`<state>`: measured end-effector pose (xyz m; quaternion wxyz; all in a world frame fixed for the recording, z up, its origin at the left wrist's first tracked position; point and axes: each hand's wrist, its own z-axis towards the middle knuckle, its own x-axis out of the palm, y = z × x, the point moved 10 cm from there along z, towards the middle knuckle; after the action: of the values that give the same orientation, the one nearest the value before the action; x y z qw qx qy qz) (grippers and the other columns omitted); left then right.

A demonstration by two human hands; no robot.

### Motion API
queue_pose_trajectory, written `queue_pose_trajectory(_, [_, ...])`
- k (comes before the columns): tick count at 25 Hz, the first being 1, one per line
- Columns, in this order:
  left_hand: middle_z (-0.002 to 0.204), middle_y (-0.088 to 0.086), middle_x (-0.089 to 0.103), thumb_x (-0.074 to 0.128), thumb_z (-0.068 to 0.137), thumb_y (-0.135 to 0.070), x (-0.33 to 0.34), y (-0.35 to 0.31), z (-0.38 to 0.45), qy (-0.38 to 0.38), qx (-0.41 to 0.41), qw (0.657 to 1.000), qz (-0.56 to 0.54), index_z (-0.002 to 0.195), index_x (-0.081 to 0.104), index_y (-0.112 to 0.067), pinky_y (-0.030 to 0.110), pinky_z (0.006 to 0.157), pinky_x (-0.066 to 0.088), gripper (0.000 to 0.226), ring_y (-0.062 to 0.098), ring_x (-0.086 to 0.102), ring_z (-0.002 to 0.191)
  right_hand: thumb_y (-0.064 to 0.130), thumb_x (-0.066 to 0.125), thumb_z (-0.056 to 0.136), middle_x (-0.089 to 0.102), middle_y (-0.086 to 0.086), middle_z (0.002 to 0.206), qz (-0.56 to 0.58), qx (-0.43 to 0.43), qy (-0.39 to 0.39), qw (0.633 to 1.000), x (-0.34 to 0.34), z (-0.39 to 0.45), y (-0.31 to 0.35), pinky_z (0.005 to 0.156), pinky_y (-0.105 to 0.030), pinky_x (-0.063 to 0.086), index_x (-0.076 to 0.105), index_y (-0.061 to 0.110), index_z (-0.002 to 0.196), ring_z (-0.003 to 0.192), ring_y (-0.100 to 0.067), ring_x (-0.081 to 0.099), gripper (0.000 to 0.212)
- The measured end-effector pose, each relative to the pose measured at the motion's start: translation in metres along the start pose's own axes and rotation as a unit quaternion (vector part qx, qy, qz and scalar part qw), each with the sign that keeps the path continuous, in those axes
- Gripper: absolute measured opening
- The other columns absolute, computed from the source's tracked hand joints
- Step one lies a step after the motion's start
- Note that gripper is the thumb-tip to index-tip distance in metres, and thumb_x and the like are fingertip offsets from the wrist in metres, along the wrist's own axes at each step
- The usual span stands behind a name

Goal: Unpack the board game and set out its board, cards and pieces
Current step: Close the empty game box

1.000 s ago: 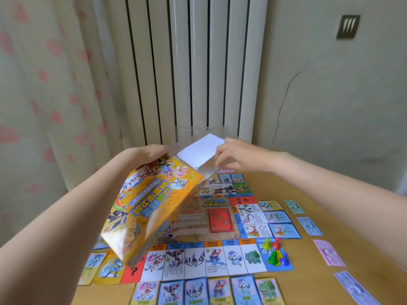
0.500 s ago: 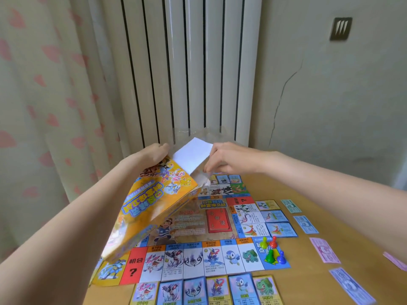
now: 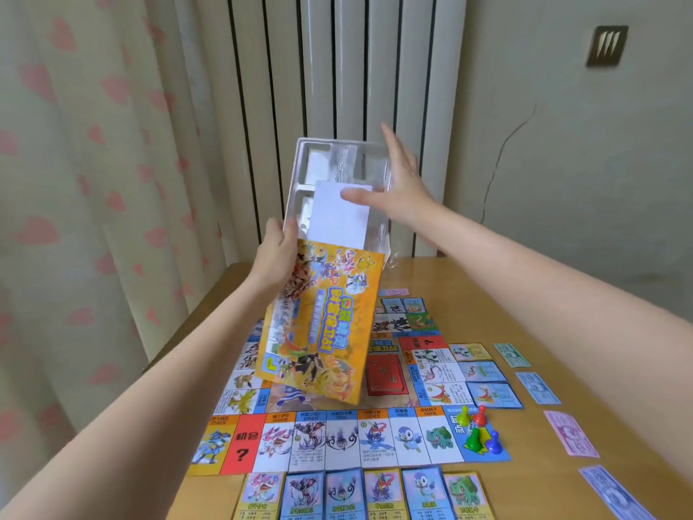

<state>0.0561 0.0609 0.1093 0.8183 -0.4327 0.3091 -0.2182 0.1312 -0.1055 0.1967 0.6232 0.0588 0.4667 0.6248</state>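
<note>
The white paper sheet (image 3: 339,215) stands upright, long axis vertical, poking from the orange game box (image 3: 322,328) against the clear plastic tray (image 3: 300,155). Right hand (image 3: 403,185), nearest, fingers spread, thumb pressing it; left hand (image 3: 273,253) grips the box's upper left edge.

A room in a home.
A heart-print curtain (image 3: 71,189) fills the left, a white ribbed radiator (image 3: 337,69) stands top centre, a cracked painted wall (image 3: 562,163) is on the right, and a wooden counter (image 3: 555,478) sits below.
</note>
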Motion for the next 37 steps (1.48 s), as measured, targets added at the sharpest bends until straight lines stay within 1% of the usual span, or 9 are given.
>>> queue_pose_trajectory(5, [0.094,0.008,0.054,0.030,0.083,-0.050,-0.010,0.041,-0.019,-0.026,-0.103,0.985,-0.133,0.109,0.042,-0.014,0.032,0.082,0.041,0.045,0.024,0.051,0.091,0.009,0.075,0.073,0.018,-0.005,0.139,-0.123,-0.087,0.006,0.989,0.022,-0.005,0.029,0.082,-0.019,0.040,0.020,0.027,0.146,0.076,-0.001,0.041,0.094])
queue_pose_trajectory(8, [0.114,0.018,0.058,0.031,0.063,-0.061,-0.008,0.065,-0.023,-0.026,-0.153,0.971,-0.183,0.112,0.047,-0.018,0.050,0.097,0.042,0.066,0.034,0.054,0.109,0.010,0.073,0.075,0.023,-0.006,0.137,-0.107,-0.108,0.027,0.988,0.028,-0.010,0.032,0.093,-0.019,0.034,0.032,0.027,0.141,0.094,-0.004,0.040,0.079])
queue_pose_trajectory(16, [0.111,0.005,0.053,0.026,0.097,-0.039,-0.021,0.039,-0.042,-0.075,-0.041,0.988,-0.126,0.111,0.042,-0.023,0.038,0.090,0.041,0.027,0.022,0.051,0.102,0.029,0.075,0.074,0.036,0.000,0.105,-0.148,-0.141,0.028,0.978,0.038,-0.021,0.049,0.083,-0.025,0.037,0.045,0.026,0.127,0.094,-0.013,0.041,0.061])
queue_pose_trajectory(19, [0.109,0.009,0.059,0.032,0.081,-0.042,-0.021,0.046,-0.049,-0.037,-0.086,0.978,-0.188,0.104,0.049,-0.021,0.044,0.091,0.044,0.035,0.028,0.056,0.103,0.028,0.075,0.074,0.037,0.000,0.105,-0.145,-0.132,0.074,0.978,0.063,-0.045,0.026,0.089,-0.026,0.038,0.048,0.025,0.127,0.101,-0.015,0.041,0.059])
queue_pose_trajectory(25, [0.090,0.011,0.070,0.023,0.096,-0.046,-0.009,0.043,-0.057,0.021,-0.154,0.946,-0.284,0.108,0.060,-0.010,0.032,0.072,0.051,0.053,0.022,0.066,0.081,0.033,0.064,0.084,0.042,0.001,0.100,-0.150,-0.138,0.120,0.972,0.068,-0.056,0.015,0.096,-0.030,0.033,0.066,0.014,0.096,0.104,-0.013,0.039,0.022])
queue_pose_trajectory(28, [0.107,0.015,0.066,0.036,0.096,-0.036,-0.015,0.045,-0.054,-0.016,-0.180,0.956,-0.232,0.115,0.056,-0.011,0.043,0.087,0.051,0.038,0.028,0.063,0.096,0.033,0.058,0.089,0.039,0.005,0.106,-0.172,-0.137,0.170,0.961,0.081,-0.066,0.012,0.103,-0.036,0.030,0.071,0.012,0.085,0.109,-0.011,0.034,0.025])
queue_pose_trajectory(31, [0.123,0.010,0.054,0.041,0.095,-0.020,-0.028,0.040,-0.054,-0.058,-0.132,0.977,-0.157,0.129,0.043,-0.015,0.045,0.095,0.047,0.034,0.026,0.056,0.108,0.027,0.054,0.092,0.040,0.006,0.119,-0.028,-0.037,0.148,0.988,0.068,-0.065,-0.002,0.107,-0.038,0.030,0.071,0.021,0.095,0.122,-0.016,0.037,0.018])
queue_pose_trajectory(33, [0.108,0.003,0.051,0.044,0.095,-0.017,-0.034,0.032,-0.058,-0.088,-0.096,0.978,-0.165,0.127,0.037,-0.018,0.033,0.082,0.051,0.032,0.016,0.056,0.091,0.017,0.053,0.093,0.042,0.001,0.128,0.075,0.013,0.074,0.994,0.043,-0.059,-0.009,0.104,-0.034,0.038,0.064,0.026,0.108,0.117,-0.017,0.046,0.021])
queue_pose_trajectory(37, [0.100,0.001,0.042,0.055,0.092,-0.021,-0.045,0.036,-0.067,-0.192,-0.121,0.959,-0.170,0.117,0.036,-0.015,0.027,0.074,0.035,0.032,0.017,0.045,0.087,0.011,0.051,0.093,0.050,-0.001,0.125,0.074,0.032,0.088,0.993,0.035,-0.059,-0.021,0.080,-0.017,0.049,0.048,0.020,0.128,0.096,-0.013,0.058,0.036])
